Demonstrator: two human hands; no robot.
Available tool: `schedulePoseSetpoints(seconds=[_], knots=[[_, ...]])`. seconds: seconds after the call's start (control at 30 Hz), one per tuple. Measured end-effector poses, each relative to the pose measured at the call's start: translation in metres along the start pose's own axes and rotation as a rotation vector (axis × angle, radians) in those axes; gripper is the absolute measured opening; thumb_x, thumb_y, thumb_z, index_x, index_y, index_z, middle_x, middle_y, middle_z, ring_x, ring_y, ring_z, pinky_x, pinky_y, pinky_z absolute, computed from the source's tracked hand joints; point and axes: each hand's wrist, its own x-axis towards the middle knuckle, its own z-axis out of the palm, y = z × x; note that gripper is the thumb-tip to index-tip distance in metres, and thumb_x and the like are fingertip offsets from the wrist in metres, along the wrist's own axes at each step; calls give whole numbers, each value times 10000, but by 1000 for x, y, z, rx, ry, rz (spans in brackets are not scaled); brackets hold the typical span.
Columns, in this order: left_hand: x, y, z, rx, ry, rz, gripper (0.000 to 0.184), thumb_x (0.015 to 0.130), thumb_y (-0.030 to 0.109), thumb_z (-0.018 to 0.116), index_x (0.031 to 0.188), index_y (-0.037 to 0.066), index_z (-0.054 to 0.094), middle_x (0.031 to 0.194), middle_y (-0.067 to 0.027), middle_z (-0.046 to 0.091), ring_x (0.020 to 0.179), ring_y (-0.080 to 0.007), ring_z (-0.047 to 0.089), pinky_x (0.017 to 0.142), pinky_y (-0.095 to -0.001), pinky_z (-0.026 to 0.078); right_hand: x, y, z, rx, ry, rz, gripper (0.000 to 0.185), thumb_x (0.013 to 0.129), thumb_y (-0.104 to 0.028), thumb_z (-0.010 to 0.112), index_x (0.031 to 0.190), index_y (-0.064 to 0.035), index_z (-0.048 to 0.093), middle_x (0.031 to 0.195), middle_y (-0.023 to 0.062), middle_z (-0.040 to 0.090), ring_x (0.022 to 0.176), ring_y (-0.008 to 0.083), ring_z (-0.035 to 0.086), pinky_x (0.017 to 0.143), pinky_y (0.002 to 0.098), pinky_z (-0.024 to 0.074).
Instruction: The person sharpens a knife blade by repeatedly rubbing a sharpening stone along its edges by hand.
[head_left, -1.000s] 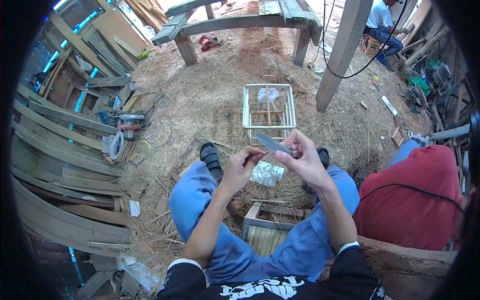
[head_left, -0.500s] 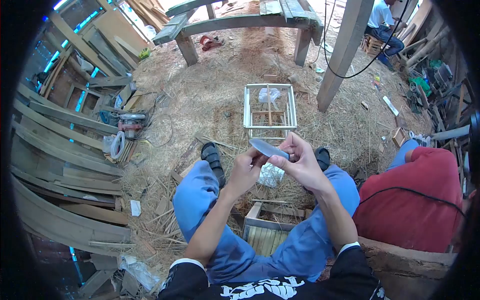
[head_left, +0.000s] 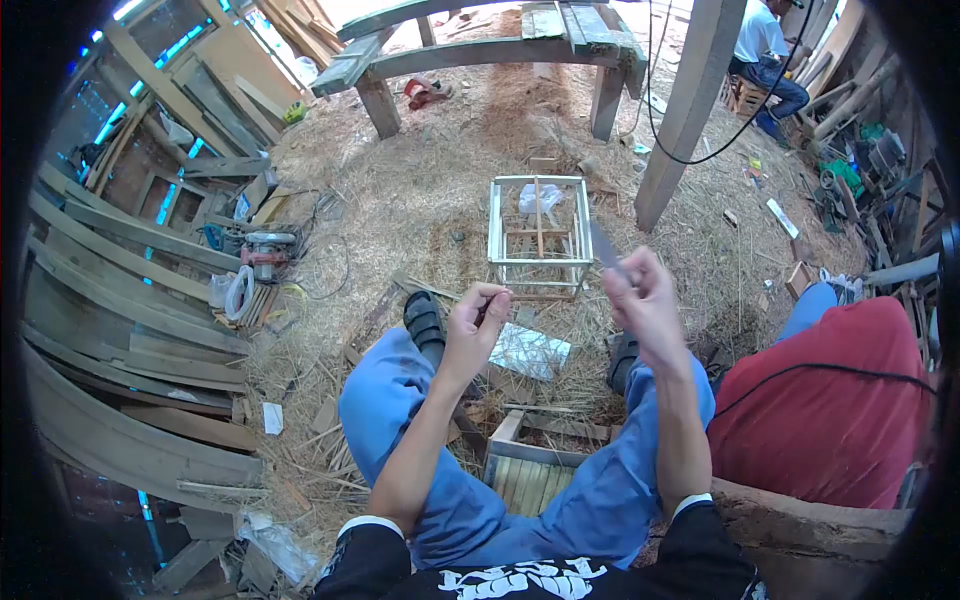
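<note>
My right hand is closed around the lower end of a knife, its grey pointed blade sticking up and to the left; the hand is slightly blurred and covers the handle. Apart from it, my left hand is pinched above my left knee, and whatever its fingertips may hold is too small to name. Beyond both hands, a pale wooden frame stands on the straw-covered ground, with a clear plastic bag seen through it. A whitish sheet lies below and between my hands.
A slatted wooden piece sits between my legs. At my right is a seated person in red; another person sits far right. A wooden post, workbench, power tool and stacked boards surround the area.
My hands have moved apart. The right one has carried the knife to the right, turning its blade upward; the left has let go of it and drawn slightly left.
</note>
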Motion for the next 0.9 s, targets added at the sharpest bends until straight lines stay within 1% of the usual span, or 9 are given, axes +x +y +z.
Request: schedulePoseSetpoints(seconds=[0.07, 0.17, 0.2, 0.3, 0.33, 0.43, 0.47, 0.77, 0.9], knots=[[-3, 9, 6, -100, 6, -91, 162, 998, 175, 566, 1052, 23, 586, 813, 5, 570, 717, -49, 500, 622, -211, 418, 4, 18, 6, -107, -53, 52, 289, 892, -257, 733, 929, -88, 502, 753, -23, 581, 629, 18, 480, 521, 206, 357], [-4, 12, 15, -331, 17, -190, 157, 998, 162, 555, 1071, 26, 584, 795, 9, 551, 656, -34, 448, 573, -197, 370, 6, 18, 14, -34, -88, 93, 289, 887, -246, 739, 930, -79, 507, 777, -14, 591, 692, 27, 516, 576, 210, 385], [-3, 13, 16, -421, 26, -210, 153, 997, 154, 551, 1076, 27, 582, 789, 9, 545, 637, -31, 428, 556, -195, 353, 6, 22, 16, -81, -64, 92, 296, 876, -238, 747, 918, -62, 513, 815, 9, 624, 754, 69, 584, 620, 239, 433], [2, 20, 23, -586, -2, -205, 142, 994, 131, 544, 1077, 21, 579, 771, 5, 528, 596, -30, 386, 519, -203, 313, 13, 44, 23, -248, -7, -67, 300, 870, -236, 751, 916, -47, 523, 861, 41, 660, 814, 127, 635, 673, 292, 477], [4, 21, 26, -581, 14, -210, 143, 995, 128, 542, 1079, 20, 577, 768, 5, 524, 589, -29, 377, 513, -203, 304, 13, 47, 25, -295, 23, -59, 319, 863, -245, 751, 921, -25, 528, 875, 96, 679, 835, 176, 663, 704, 332, 499], [5, 20, 29, -566, 46, -220, 145, 997, 127, 538, 1085, 18, 573, 760, 7, 516, 574, -27, 364, 503, -202, 286, 10, 44, 31, -470, 58, -73, 342, 858, -260, 749, 920, -10, 524, 853, 139, 672, 801, 193, 668, 682, 339, 500], [5, 18, 28, -567, 44, -218, 147, 997, 130, 539, 1086, 19, 572, 760, 7, 517, 575, -26, 368, 502, -198, 285, 10, 45, 32, -508, 65, -119, 368, 847, -270, 754, 933, -1, 517, 837, 166, 667, 788, 225, 673, 673, 352, 502], [3, 16, 20, -494, 92, -272, 153, 994, 160, 555, 1070, 29, 578, 760, 17, 521, 572, -14, 380, 495, -187, 294, 10, 60, 32, -646, 68, -232, 454, 805, -272, 794, 994, -24, 464, 828, 130, 585, 712, 226, 592, 643, 378, 471], [3, 17, 17, -474, 90, -283, 156, 990, 171, 565, 1066, 36, 580, 760, 22, 523, 570, -6, 377, 492, -181, 297, 11, 60, 32, -589, 60, -152, 441, 812, -255, 789, 993, -19, 463, 792, 125, 584, 673, 225, 580, 620, 365, 468]])
